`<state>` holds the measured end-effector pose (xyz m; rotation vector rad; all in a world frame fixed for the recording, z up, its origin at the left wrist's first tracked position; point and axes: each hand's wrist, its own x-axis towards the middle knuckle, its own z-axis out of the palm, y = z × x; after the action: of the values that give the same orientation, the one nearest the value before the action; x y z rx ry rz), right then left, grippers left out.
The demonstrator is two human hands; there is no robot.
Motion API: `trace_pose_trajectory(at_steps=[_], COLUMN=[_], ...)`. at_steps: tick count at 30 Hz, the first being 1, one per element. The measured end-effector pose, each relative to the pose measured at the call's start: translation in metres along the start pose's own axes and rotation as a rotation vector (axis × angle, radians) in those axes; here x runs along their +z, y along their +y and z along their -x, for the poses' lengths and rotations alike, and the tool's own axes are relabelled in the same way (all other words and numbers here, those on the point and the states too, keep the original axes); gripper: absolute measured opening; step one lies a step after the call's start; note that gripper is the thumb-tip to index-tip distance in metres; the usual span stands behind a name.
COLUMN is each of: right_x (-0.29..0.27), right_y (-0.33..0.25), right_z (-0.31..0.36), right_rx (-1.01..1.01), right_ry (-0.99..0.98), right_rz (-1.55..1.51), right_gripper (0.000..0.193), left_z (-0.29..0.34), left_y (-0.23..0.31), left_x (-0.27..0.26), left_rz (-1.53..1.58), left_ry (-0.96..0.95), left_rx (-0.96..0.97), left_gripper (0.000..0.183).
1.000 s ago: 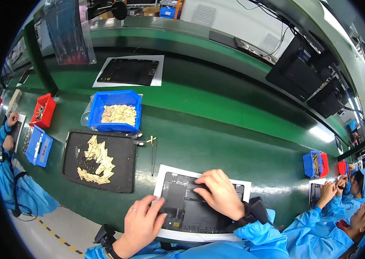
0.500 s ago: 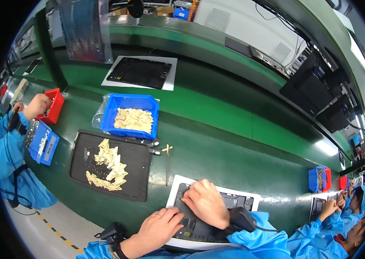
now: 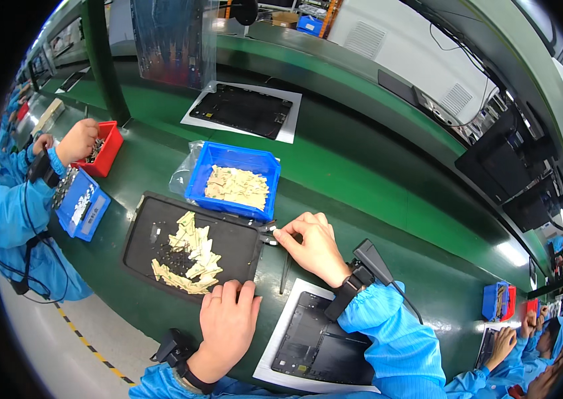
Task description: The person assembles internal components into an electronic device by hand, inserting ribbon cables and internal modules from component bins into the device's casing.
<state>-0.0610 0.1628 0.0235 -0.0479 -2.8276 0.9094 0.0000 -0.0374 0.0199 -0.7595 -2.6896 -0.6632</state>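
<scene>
My right hand (image 3: pixel 313 245) is past the right edge of a black tray (image 3: pixel 238 247), its thumb and forefinger pinched together. What sits between the fingertips is hidden. Dark tweezers (image 3: pixel 285 274) lie on the bench just below that hand. At the tray's near right edge is my left hand (image 3: pixel 229 324), fingers bent and slightly apart, with nothing visible in them. Small cream-coloured strips (image 3: pixel 195 249) are heaped in the tray among tiny black bits. A black flat device housing (image 3: pixel 331 349) rests on a white sheet (image 3: pixel 265 374) beneath my right forearm.
Behind the tray stands a blue bin (image 3: pixel 231 154) of cream strips, with clear plastic beside it. Another housing (image 3: pixel 245 110) lies farther back. At left, a co-worker's hand (image 3: pixel 78 141) reaches over a red bin (image 3: pixel 112 149) near a blue one (image 3: pixel 88 216). Co-workers sit at right.
My right hand has left the housing and moved up and left to the top end of the tweezers. My left hand has shifted from the housing to the tray's edge. The view has turned slightly.
</scene>
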Motion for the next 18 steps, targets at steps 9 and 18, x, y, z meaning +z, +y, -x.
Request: trace_pose_trajectory(at_steps=[9, 18], right_x=[-0.005, -0.072], right_y=[-0.046, -0.021], right_z=[0.024, 0.095], right_rx=[-0.356, -0.018], right_ry=[0.164, -0.249], right_rz=[0.057, -0.454], right_gripper=[0.008, 0.008], left_z=[0.005, -0.006], left_y=[0.0, 0.01], left_x=[0.004, -0.029], left_rz=[0.053, 0.489], left_ry=[-0.07, 0.119], left_rx=[-0.061, 0.027], left_gripper=[0.023, 0.01])
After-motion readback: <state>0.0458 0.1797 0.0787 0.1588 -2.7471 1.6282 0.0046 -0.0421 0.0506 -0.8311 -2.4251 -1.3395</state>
